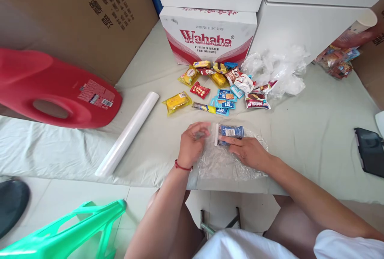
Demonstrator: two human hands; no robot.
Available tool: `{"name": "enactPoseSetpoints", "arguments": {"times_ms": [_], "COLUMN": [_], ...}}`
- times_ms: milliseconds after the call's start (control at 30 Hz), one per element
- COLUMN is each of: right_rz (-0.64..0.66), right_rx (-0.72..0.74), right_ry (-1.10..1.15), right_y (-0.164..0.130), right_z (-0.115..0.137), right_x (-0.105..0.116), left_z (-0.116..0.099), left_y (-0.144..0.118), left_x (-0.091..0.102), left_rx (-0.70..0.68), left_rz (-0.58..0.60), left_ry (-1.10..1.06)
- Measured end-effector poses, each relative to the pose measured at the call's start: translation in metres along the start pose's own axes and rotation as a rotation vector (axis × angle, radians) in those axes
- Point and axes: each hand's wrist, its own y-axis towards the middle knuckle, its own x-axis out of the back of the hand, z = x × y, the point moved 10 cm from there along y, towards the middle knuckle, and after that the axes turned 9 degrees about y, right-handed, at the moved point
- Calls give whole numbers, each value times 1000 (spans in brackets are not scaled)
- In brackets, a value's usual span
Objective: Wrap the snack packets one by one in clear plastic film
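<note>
A small blue snack packet [239, 131] with a barcode label and a white strip at its left end lies on a crinkled clear plastic bag [222, 165]. My right hand [247, 151] is on the packet, its index finger stretched across the packet near the white strip. Just left of it, my left hand [192, 143] hovers at the plastic's left edge. Its fingers are curled and blurred by motion, so any grip on the film is hidden. A red cord bracelet [183, 166] circles the left wrist.
Several wrapped snacks [200, 90] are heaped before a Wahaha water carton [207, 37]. Crumpled clear plastic [282, 69] lies to their right. Leftward are a white roll [129, 133] and a red jug [60, 87]. A black phone-like object [370, 151] sits far right; a green stool [72, 227] stands below.
</note>
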Motion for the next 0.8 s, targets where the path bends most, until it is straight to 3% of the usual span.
{"name": "enactPoseSetpoints", "arguments": {"times_ms": [67, 167, 233, 267, 333, 400, 433, 500, 600, 667, 733, 800], "right_rz": [15, 35, 49, 56, 80, 115, 137, 173, 104, -71, -298, -444], "right_rx": [4, 16, 8, -4, -36, -62, -67, -46, 45, 20, -146, -349], "right_ry": [2, -13, -20, -11, 12, 3, -11, -13, 151, 323, 407, 362], "right_y": [1, 2, 3, 3, 5, 5, 5, 1, -13, -30, -53, -77], "right_z": [1, 3, 3, 2, 0, 0, 0, 4, 13, 3, -27, -60], "right_x": [0, 1, 0, -2, -6, -11, -13, -14, 6, 35, 62, 74], "left_z": [13, 20, 1, -14, -52, -86, -95, -94, -74, -66, -60, -54], "left_y": [1, -9, -18, -18, -10, -11, -15, -21, -18, -17, -18, -17], "left_x": [16, 70, 91, 90, 63, 16, -9, -46, -65, -66, -67, -68], "left_rx": [83, 197, 110, 7, -245, -449, -510, -510, -413, -422, -437, -420], "left_rz": [-58, -448, -644, -640, -404, -60, 100, 311, 371, 375, 397, 424], "left_ry": [23, 130, 106, 56, -32, 3, 51, 178, 225, 201, 213, 245]}}
